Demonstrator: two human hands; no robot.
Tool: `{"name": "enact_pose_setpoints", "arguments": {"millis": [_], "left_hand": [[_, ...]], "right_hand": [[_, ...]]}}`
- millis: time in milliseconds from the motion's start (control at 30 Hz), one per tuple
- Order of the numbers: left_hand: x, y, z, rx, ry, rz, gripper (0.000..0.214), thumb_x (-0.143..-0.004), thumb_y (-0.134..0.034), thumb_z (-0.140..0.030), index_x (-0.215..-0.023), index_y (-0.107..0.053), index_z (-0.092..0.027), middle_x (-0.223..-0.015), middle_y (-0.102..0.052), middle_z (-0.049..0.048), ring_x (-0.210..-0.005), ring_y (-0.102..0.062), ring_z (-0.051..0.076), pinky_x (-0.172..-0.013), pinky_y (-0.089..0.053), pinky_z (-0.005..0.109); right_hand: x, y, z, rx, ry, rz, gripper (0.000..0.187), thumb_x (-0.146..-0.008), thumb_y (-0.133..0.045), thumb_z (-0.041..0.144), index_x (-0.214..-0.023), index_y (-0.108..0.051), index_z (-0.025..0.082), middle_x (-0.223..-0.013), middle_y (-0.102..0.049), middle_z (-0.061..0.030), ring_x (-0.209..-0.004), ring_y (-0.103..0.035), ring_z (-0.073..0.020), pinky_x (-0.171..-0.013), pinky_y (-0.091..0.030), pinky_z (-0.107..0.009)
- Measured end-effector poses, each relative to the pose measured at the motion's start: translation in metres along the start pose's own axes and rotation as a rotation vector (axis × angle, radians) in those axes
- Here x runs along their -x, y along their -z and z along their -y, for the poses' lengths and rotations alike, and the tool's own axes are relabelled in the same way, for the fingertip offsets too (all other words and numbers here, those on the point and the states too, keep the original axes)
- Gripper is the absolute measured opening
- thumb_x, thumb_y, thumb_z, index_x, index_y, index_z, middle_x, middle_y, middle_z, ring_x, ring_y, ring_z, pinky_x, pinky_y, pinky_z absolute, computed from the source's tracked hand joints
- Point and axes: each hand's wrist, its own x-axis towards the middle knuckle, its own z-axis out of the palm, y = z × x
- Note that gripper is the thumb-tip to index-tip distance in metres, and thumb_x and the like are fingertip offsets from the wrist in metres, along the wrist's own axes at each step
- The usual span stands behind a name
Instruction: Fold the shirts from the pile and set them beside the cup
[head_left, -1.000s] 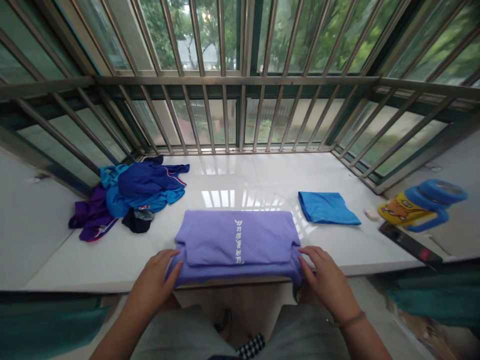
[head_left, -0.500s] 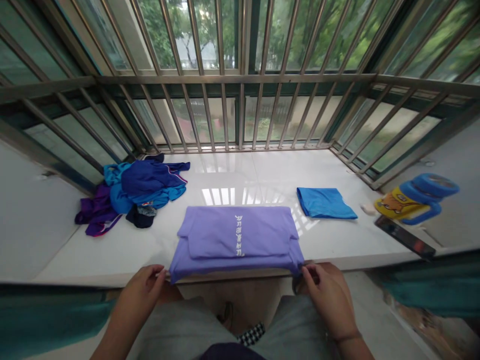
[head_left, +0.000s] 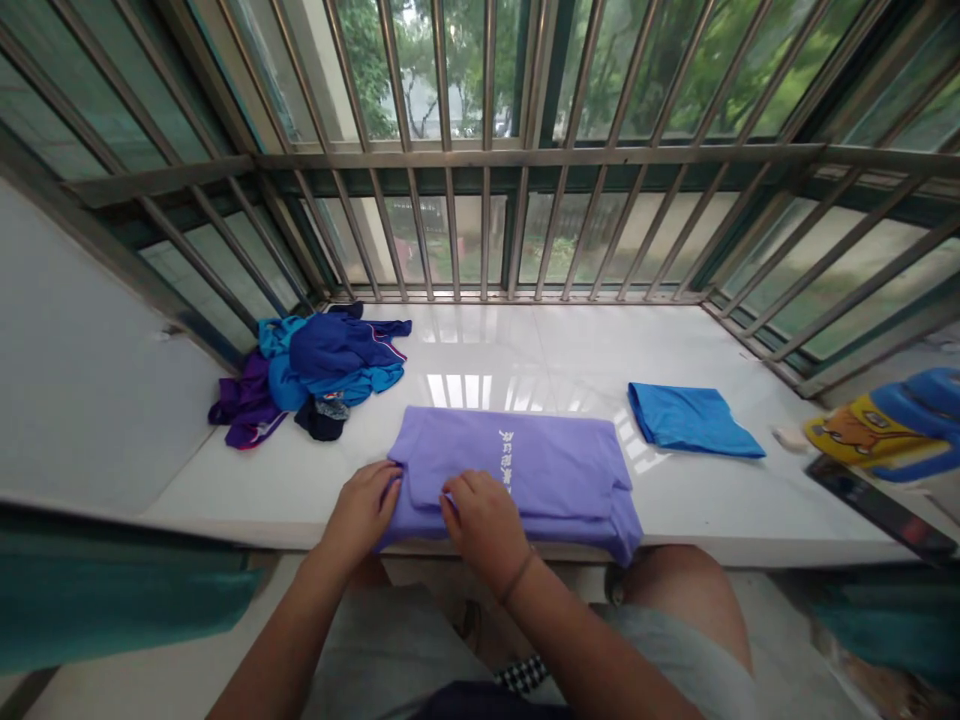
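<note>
Head view: a lavender fabric garment with white lettering [head_left: 562,465] lies flat at the near edge of a glossy white window ledge [head_left: 525,350]. Left hand [head_left: 361,508] is at the garment's left edge; whether its grip is closed on cloth cannot be told. Right hand [head_left: 486,525], fingers bent, is at the near fold, left of centre; its grip likewise cannot be confirmed. Judged progress: the garment is partly folded into layers, with the near strip protruding and uneven. A flat, folded bright-blue cloth [head_left: 694,418] at right appears finished. A crumpled blue-and-purple clothing heap [head_left: 330,350], far left, is unfolded.
</note>
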Motion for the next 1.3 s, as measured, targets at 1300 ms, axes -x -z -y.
{"name": "enact_pose_setpoints", "arguments": {"millis": [1300], "left_hand": [[0.047, 0.02, 0.001, 0.276, 0.525, -0.086, 0.044, -0.104, -0.054, -0.06, -0.082, -0.07, -0.025, -0.075, -0.071, -0.0003, -0.078, -0.069, 0.022, -0.073, -0.053, 0.029]], "right_hand": [[0.172, 0.026, -0.106, -0.253, -0.575, -0.271, 0.033, -0.106, -0.054, 0.053, -0.097, -0.07, 0.025, -0.095, -0.076, -0.01, -0.089, -0.073, -0.0274, -0.084, -0.06, -0.041]]}}
